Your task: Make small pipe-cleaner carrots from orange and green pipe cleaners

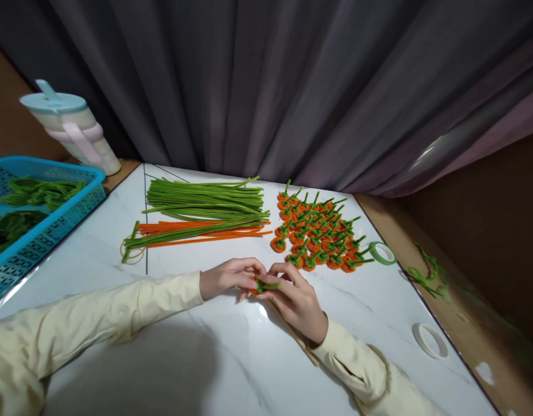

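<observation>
Both my hands meet over the front middle of the table around one small orange-and-green pipe-cleaner fruit (261, 286). My left hand (237, 277) pinches its left side, and the fingertips partly cover the orange body. From the other side, my right hand (297, 297) grips it, with the green stem pointing right between the fingers. A thin tan stick (298, 340) runs out below my right hand toward the front; whether the hand holds it is hidden. Beyond the hands lies a cluster of similar finished fruits (316, 228), orange with green tops and stems.
Green pipe cleaners (205, 196) and orange ones (205, 234) lie in bundles at the back left. A blue basket (82, 199) with green pieces and a lidded tumbler (78, 130) stand left. Green tape (383, 253) and a white ring (429, 341) lie right, near green scraps (426, 274).
</observation>
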The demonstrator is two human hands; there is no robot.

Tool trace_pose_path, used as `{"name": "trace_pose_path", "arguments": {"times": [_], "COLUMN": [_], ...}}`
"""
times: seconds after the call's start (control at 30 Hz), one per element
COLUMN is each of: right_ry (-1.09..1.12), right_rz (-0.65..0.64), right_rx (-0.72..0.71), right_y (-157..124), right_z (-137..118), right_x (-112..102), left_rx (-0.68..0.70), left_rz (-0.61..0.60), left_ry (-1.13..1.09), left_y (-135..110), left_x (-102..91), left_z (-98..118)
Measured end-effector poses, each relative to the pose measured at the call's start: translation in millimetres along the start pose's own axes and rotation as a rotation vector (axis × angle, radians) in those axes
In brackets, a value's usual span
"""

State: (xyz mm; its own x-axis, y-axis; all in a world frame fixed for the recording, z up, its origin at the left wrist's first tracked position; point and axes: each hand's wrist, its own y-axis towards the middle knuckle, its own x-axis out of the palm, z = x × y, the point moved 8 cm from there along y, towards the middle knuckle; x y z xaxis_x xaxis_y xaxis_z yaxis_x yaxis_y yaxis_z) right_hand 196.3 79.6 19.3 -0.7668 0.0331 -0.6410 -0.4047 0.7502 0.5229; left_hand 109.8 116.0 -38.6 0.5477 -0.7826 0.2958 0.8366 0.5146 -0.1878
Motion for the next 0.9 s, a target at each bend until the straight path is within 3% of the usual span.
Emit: {"name": "trace_pose_path", "arguments": {"times": [0.17,0.3,0.5,0.57,0.63,0.8,0.9], "right_ry": [-0.037,-0.097,-0.195,-0.176,-0.161,-0.147,-0.124], "right_rz": [-0.033,-0.046,-0.094,-0.069,-0.029,0.000,-0.032], "right_rx": [-0.037,-0.118,-0.183,-0.167,-0.134,-0.042,0.002], "right_y": [0,-2,-4,-4,-4,-4,-3], "right_z": [0,-4,-8,-6,-3,8,12], "right_x": [2,4,10,8,5,4,9], "left_rx": [0.043,0.065,0.085,0.134,0.262,0.765,0.869], "left_rz": [-0.016,0.026,-0.025,0.013,0.084,0.198,0.220], "left_ry": [-0.015,0.143,0.228,0.395,0.663,1.281,1.497], "left_y": [-3,-1,-1,-2,-5,-21,-23], "left_x": [5.3,3.7,4.3,2.3,1.2,18.7,24.5], "left_z": [6,3,-2,3,15,40,36]}}
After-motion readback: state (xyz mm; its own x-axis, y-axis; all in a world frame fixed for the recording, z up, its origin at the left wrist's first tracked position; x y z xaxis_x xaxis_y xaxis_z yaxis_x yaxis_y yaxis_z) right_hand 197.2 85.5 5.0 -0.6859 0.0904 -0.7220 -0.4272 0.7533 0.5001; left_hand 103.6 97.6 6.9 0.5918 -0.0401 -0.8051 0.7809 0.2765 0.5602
